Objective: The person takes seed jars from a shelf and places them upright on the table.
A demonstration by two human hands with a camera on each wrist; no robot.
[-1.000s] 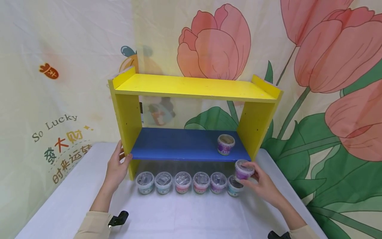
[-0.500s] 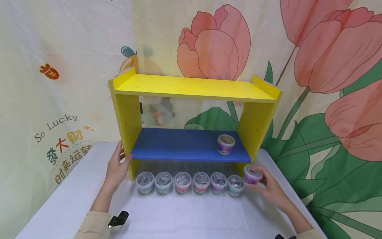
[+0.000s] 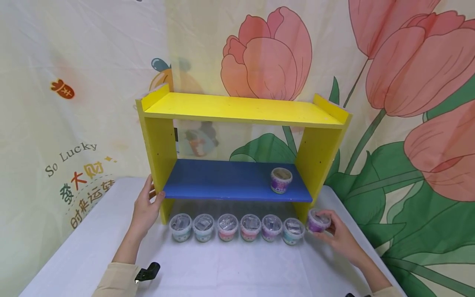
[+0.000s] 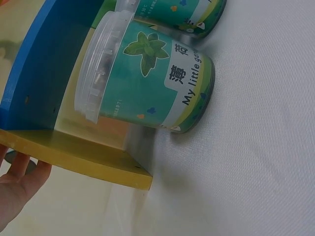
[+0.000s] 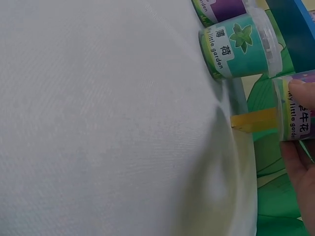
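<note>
My left hand (image 3: 146, 207) grips the left side panel of a yellow and blue shelf (image 3: 237, 179), its thumb at the front edge. In the left wrist view its fingers (image 4: 34, 179) lie against the yellow panel. My right hand (image 3: 339, 235) holds a small purple plastic tub (image 3: 317, 222) with a clear lid, at the right end of a row of tubs. In the right wrist view this tub (image 5: 295, 108) is upright and held off the table. To its left stands a teal tub (image 3: 293, 232) with a mint leaf label.
Several lidded tubs (image 3: 227, 227) stand in a row before the shelf on the white table (image 3: 222, 268). Another purple tub (image 3: 281, 180) sits on the blue board, toward the right. A tulip-printed cloth (image 3: 267, 62) hangs behind.
My right hand has carried the purple tub rightward and down, from over the teal tub to beside it. My left hand keeps its place on the shelf.
</note>
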